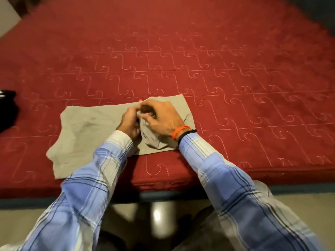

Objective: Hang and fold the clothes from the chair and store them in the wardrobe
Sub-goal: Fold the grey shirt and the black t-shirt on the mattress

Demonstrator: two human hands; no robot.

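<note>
From where I stand, the nearest things are the person's two plaid sleeves, blue and white, reaching out over the edge of the bed; the right one ends in two wristbands (183,132), one orange and one black. Beyond the cuffs, both hands meet over the khaki garment (87,131), which lies spread on the red quilted mattress (217,78) close to its near edge. The left hand (129,122) has its fingers curled in and bunched on a gather of the cloth near the middle, and the right hand (161,116) curls over the same spot, its fingertips pinching a raised fold; exactly which fingers hold the cloth I cannot tell, since the hands overlap and blur. The right part of the garment is puckered up under them, while the left part lies fairly flat. I judge the folding of this one piece to be in its early or middle stage: it is laid out and being worked, not yet a neat stack. Further off at the left edge sits one dark bundle (7,107), possibly another garment, though it is too cut off to say. No chair, hanger or wardrobe shows here, so hanging and storing look still to come. Count: one khaki garment, one dark bundle, two hands, two wristbands, one mattress.
</note>
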